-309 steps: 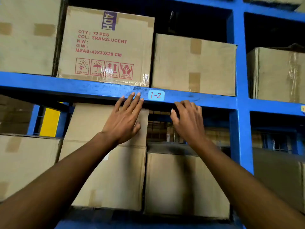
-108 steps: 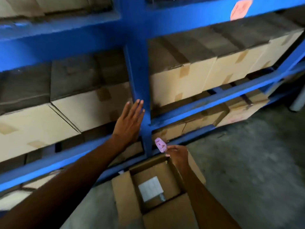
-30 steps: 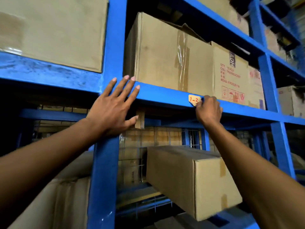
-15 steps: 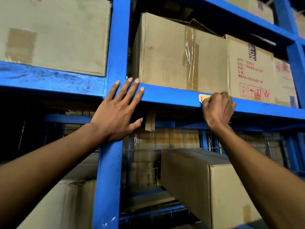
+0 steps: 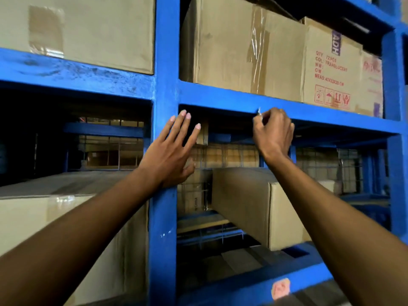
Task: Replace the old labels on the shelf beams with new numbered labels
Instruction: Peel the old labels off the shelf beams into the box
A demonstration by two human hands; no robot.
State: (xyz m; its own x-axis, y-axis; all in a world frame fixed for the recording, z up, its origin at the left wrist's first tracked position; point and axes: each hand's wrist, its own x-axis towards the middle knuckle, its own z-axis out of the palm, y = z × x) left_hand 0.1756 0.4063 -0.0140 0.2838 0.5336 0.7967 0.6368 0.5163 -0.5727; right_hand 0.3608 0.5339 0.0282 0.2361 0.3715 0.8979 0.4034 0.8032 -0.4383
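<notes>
Fingers of the right hand [image 5: 273, 133] curl, pinching a small pale label [image 5: 259, 111] just below the beam [image 5: 220, 98]; the left hand [image 5: 170, 155] lies flat, fingers spread, on the upright post [image 5: 164, 217].

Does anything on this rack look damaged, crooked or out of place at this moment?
Yes. The cardboard box on the level below the right hand sits skewed, one corner jutting toward the aisle. The tape on the upper box is wrinkled and peeling. The beam left of the upright has scuffed paint.
</notes>
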